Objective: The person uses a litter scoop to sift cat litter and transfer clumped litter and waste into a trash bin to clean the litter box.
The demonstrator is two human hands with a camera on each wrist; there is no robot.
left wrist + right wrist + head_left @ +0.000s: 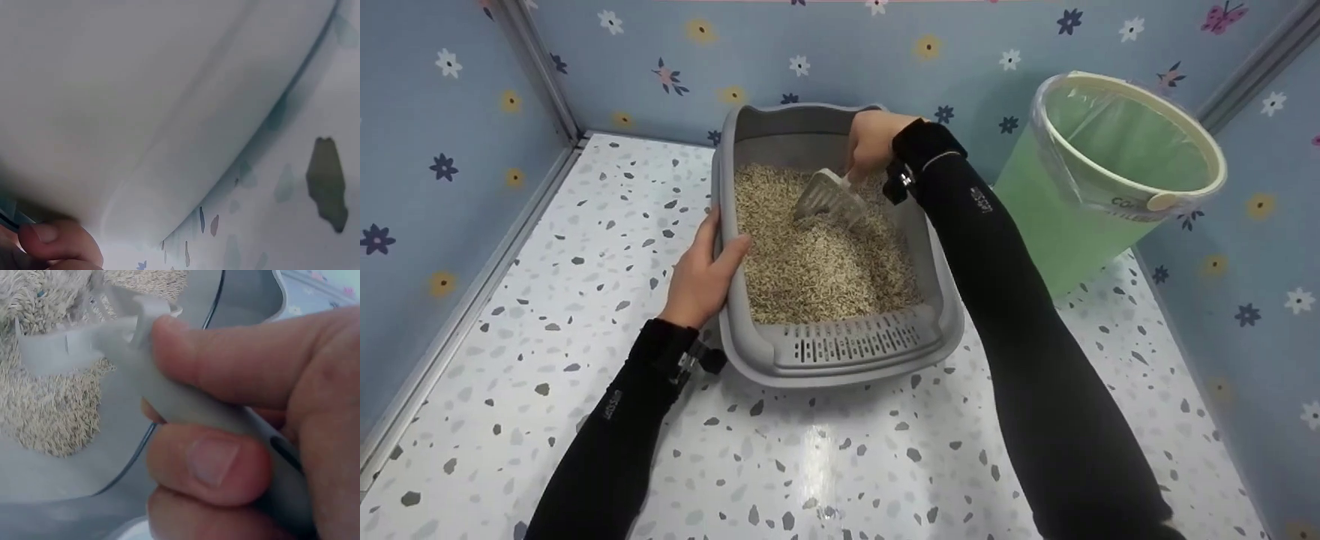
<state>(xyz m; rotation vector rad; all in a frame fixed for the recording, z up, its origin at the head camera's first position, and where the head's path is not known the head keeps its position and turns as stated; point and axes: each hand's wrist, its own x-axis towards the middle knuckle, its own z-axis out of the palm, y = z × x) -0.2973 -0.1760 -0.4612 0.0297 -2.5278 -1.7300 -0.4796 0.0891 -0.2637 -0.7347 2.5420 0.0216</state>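
A grey litter box [949,319] stands on the floor, filled with tan pellet litter [832,270]. My left hand [701,274] grips its left rim, thumb over the edge and fingers along the outer wall. In the left wrist view, fingertips [62,242] show beside the box's pale outer wall [140,112]. The handle of a light grey slotted litter scoop [829,196] is in my right hand [874,142], over the far half of the box. The right wrist view shows the thumb along the handle [185,402] and fingers curled round it. Litter partly covers the scoop's front edge.
To the right stands a green bin [1072,225] lined with a clear bag, close to my right forearm. Blue flowered walls [855,45] enclose the back and both sides. Speckled white floor [810,465] extends in front of the box.
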